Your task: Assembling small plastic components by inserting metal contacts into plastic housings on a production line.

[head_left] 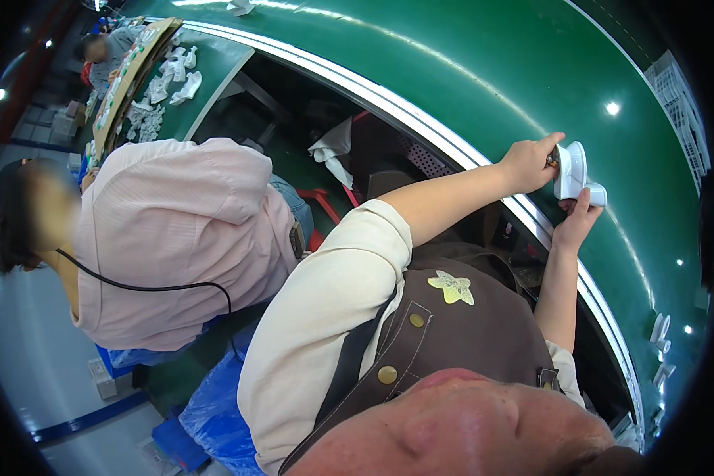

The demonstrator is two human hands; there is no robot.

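Note:
A glossy white plastic housing (573,170), with a wide rounded head and a short stubby end, is held above the green work surface. My right hand (577,219) is closed around its stubby end, with the thumb over the near side. On its left side, my left hand (531,165) is closed with the index finger stretched forward. Between the left fingers and the housing's head shows a small dark piece with a brassy tint (552,159). It is too small to name and partly covered by the fingers.
The green table (484,71) has a white metal edge (389,105). Several white parts (660,337) lie at its right end. A white wire rack (678,111) stands beyond. On my left sits a co-worker in pink (174,238), near a bench with white plastic parts (174,75).

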